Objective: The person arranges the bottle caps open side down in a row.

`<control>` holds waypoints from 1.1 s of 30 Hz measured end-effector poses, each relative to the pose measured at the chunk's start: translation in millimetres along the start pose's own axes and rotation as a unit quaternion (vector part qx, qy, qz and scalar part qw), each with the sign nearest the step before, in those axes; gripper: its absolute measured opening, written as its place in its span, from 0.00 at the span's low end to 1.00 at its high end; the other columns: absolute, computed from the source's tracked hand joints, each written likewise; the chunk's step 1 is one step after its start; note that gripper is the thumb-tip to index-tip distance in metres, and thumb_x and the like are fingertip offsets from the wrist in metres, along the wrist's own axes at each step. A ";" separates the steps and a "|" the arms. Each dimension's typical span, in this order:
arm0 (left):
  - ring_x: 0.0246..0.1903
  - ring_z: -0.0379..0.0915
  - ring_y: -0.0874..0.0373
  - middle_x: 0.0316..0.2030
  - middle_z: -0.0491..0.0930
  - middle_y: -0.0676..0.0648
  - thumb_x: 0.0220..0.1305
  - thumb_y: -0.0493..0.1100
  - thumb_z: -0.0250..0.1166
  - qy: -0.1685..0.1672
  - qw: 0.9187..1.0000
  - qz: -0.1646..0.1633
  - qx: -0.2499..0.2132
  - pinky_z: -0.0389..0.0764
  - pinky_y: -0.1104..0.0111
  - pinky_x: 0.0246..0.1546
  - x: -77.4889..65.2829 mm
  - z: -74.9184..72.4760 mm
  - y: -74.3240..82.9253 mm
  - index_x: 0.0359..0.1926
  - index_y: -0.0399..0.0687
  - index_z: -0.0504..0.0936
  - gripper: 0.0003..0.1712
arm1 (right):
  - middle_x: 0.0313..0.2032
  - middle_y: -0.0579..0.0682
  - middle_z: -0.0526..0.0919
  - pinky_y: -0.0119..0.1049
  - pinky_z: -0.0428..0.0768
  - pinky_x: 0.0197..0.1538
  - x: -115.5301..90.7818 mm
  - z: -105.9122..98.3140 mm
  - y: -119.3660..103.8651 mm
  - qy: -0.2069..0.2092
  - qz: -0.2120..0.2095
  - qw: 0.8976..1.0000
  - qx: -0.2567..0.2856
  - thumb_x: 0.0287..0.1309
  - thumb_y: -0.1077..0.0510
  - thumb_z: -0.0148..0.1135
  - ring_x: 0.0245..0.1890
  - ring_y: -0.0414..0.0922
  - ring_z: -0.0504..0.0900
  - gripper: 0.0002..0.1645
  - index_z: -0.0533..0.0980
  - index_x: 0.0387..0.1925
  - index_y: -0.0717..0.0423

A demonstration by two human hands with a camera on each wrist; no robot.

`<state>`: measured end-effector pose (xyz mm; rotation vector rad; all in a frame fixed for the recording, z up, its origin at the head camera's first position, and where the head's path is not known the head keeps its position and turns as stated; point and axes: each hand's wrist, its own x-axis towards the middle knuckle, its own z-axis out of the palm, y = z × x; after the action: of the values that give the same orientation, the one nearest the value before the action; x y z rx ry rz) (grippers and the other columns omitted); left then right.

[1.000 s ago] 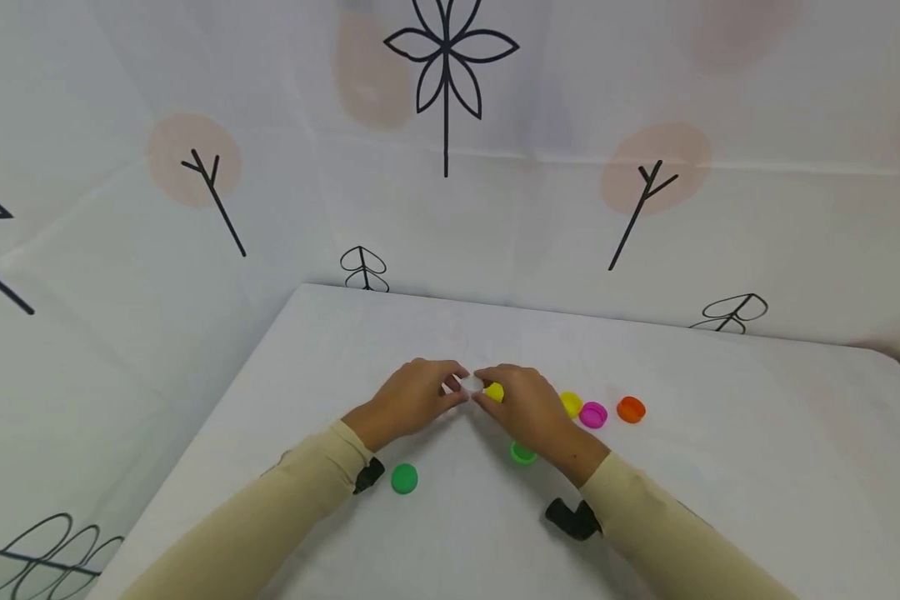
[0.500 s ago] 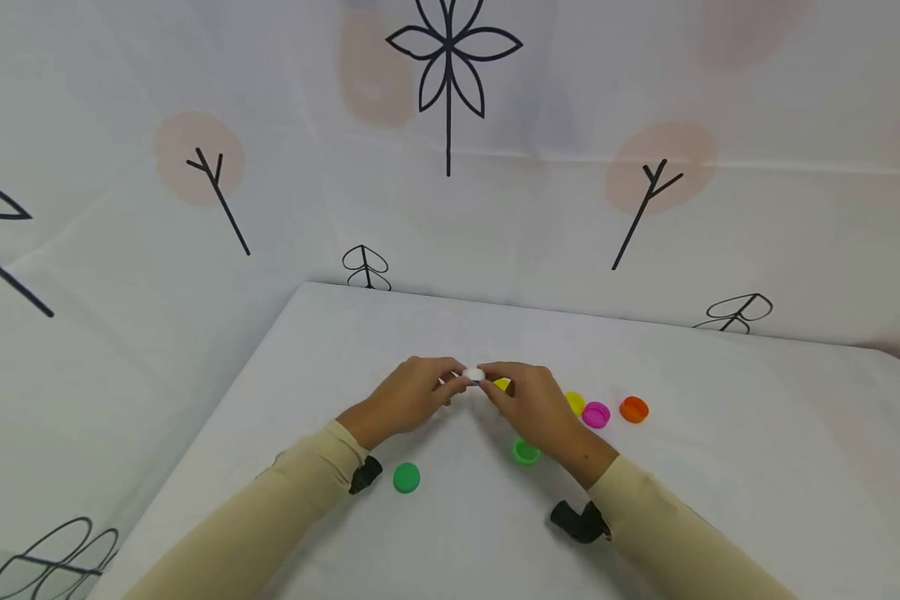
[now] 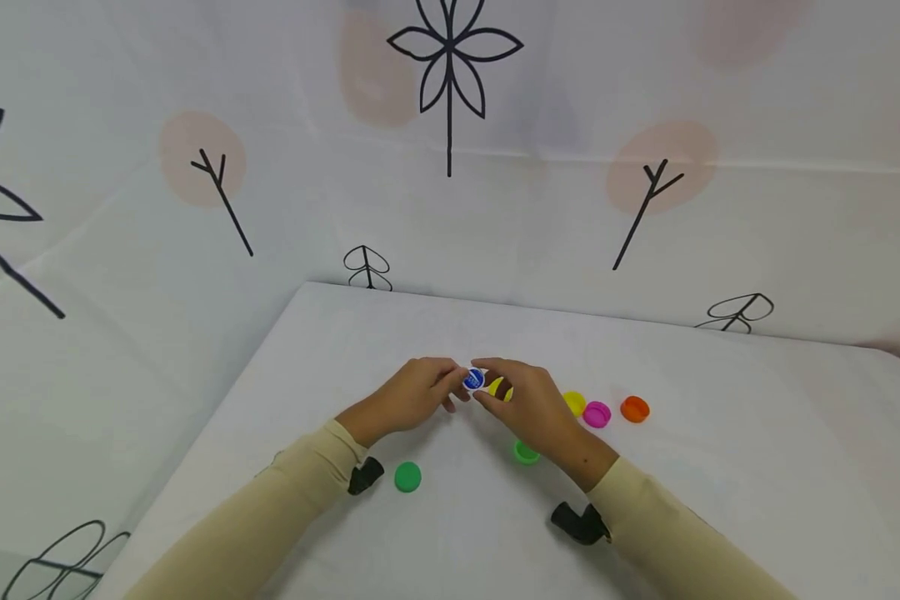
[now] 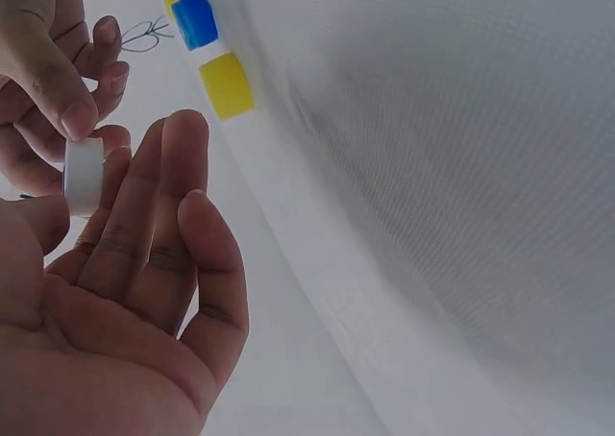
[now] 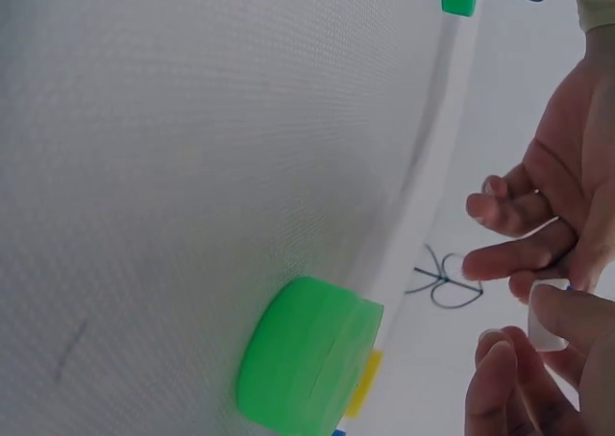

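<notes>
A small white bottle cap (image 3: 474, 379) with a blue printed disc on its top is held up between both hands over the table. My left hand (image 3: 414, 397) pinches it at its left side; the other left fingers spread loosely, as the left wrist view shows. My right hand (image 3: 534, 408) brackets the cap, thumb and index finger at opposite edges of its rim. In the left wrist view the white side wall of the cap (image 4: 84, 177) shows between the thumbs. A yellow cap (image 3: 500, 389) sits behind the right fingers, partly hidden.
To the right lie another yellow cap (image 3: 574, 404), a magenta cap (image 3: 597, 414) and an orange cap (image 3: 635, 409). Nearer are a light green cap (image 3: 526, 452), hollow side up, and a darker green cap (image 3: 408, 477). A blue cap (image 4: 196, 21) shows in the left wrist view.
The white cap has been turned between the fingers, so its blue printed face now shows towards the head camera. Both hands stay in nearly the same place.
</notes>
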<state>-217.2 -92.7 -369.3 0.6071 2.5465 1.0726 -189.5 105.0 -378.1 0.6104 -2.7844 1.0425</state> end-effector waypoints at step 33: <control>0.36 0.80 0.66 0.40 0.88 0.56 0.66 0.48 0.68 0.081 0.990 0.097 0.070 0.81 0.72 0.37 -46.6 0.0 12.3 0.55 0.54 0.78 0.18 | 0.37 0.43 0.89 0.25 0.81 0.36 -26.5 -6.8 -17.3 0.005 -0.035 0.999 0.026 0.53 0.58 0.76 0.31 0.34 0.81 0.27 0.82 0.56 0.51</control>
<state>-173.8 -108.0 -354.8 0.8511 2.7682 1.0480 -158.6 106.4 -368.7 0.7002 -2.7135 1.1050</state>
